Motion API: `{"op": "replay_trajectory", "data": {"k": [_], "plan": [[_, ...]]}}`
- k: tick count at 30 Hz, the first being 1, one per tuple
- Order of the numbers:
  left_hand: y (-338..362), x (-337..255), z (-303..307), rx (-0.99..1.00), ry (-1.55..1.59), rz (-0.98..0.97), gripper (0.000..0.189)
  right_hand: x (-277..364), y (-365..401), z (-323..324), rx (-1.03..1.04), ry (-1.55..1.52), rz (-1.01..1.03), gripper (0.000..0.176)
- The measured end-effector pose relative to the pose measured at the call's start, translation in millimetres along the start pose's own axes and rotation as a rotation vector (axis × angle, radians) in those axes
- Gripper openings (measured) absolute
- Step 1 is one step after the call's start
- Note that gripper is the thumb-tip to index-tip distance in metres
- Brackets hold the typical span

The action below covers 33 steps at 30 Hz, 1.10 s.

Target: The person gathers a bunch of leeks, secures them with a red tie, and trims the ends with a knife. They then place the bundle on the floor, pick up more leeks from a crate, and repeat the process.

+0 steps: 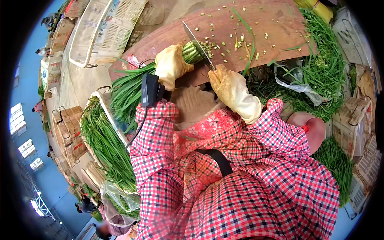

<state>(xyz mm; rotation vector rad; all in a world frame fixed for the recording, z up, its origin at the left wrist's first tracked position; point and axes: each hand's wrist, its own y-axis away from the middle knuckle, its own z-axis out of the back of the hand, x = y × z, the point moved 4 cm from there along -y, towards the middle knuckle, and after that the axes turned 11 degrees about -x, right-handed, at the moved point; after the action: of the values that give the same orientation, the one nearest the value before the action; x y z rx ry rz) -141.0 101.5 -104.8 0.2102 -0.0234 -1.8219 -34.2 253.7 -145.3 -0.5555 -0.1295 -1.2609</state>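
My left hand (171,64), in a yellow glove, grips a bundle of green chives (132,82) lying across the brown cutting board (224,24). My right hand (232,90), also gloved, holds a knife (197,42) whose blade rests on the cut end of the bundle, just right of my left hand. Small green trimmings (224,38) lie scattered on the board beyond the blade. Both arms wear red checked sleeves, and a black device is strapped at my left wrist.
A crate full of chives (106,144) stands at my left. Loose chives (324,68) and a plastic bag lie at the right. White plastic baskets (106,28) sit at the upper left. Wooden crates line both sides. A person stands at the bottom left.
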Motion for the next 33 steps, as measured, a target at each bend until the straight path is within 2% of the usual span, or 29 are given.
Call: {"op": "replay_trajectory", "data": {"k": [1,4,7,10,13,14,17,21,22,23,24,25,26,28,29,31,33], "plan": [[0,-1,2,0.002,0.012,0.004,0.075,2,-2,2,-0.040,0.052,0.117,0.022],[0,0,3,-0.007,0.038,0.001,0.075,-4,-4,2,-0.012,-0.131,-0.247,0.023],[-1,4,0,-0.039,0.042,-0.008,0.073,-4,-9,5,-0.051,-0.128,-0.188,0.022],[-1,2,-2,-0.057,0.056,-0.018,0.071,-6,-30,-17,0.061,-0.190,-0.170,0.019],[-2,4,-3,-0.055,0.081,-0.013,0.070,5,-43,-42,-0.126,0.088,0.200,0.014],[-3,5,-1,-0.063,0.078,-0.011,0.069,7,-49,-39,0.036,0.091,0.085,0.013],[-4,7,-7,-0.060,0.047,-0.019,0.071,0,-51,-48,0.070,-0.007,-0.153,0.014],[12,-1,7,-0.108,0.032,-0.055,0.087,-8,-55,-65,0.072,0.191,0.132,0.014],[23,-1,10,-0.185,-0.028,-0.081,0.101,-12,-55,-69,0.054,0.249,0.207,0.014],[31,2,9,-0.247,-0.052,-0.088,0.107,-19,-55,-77,0.038,0.306,0.279,0.014],[39,10,4,-0.251,-0.103,-0.060,0.111,-23,-56,-84,-0.048,0.401,0.492,0.014],[46,17,1,-0.254,-0.149,-0.029,0.116,-38,-49,-89,-0.042,0.351,0.383,0.013],[49,26,-1,-0.188,-0.163,0.035,0.122,-45,-48,-75,-0.035,0.301,0.276,0.011],[54,32,-5,-0.232,-0.158,-0.001,0.118,-59,-36,-34,-0.086,0.272,0.096,0.007],[54,32,-7,-0.253,-0.148,-0.021,0.116,-82,-27,-36,-0.148,0.325,0.180,0.006],[51,29,-2,-0.240,-0.120,-0.024,0.111,-125,-9,-18,-0.283,0.416,0.193,0.007],[48,33,0,-0.271,-0.031,-0.082,0.097,-160,8,31,-0.360,0.424,0.306,0.009]]}}
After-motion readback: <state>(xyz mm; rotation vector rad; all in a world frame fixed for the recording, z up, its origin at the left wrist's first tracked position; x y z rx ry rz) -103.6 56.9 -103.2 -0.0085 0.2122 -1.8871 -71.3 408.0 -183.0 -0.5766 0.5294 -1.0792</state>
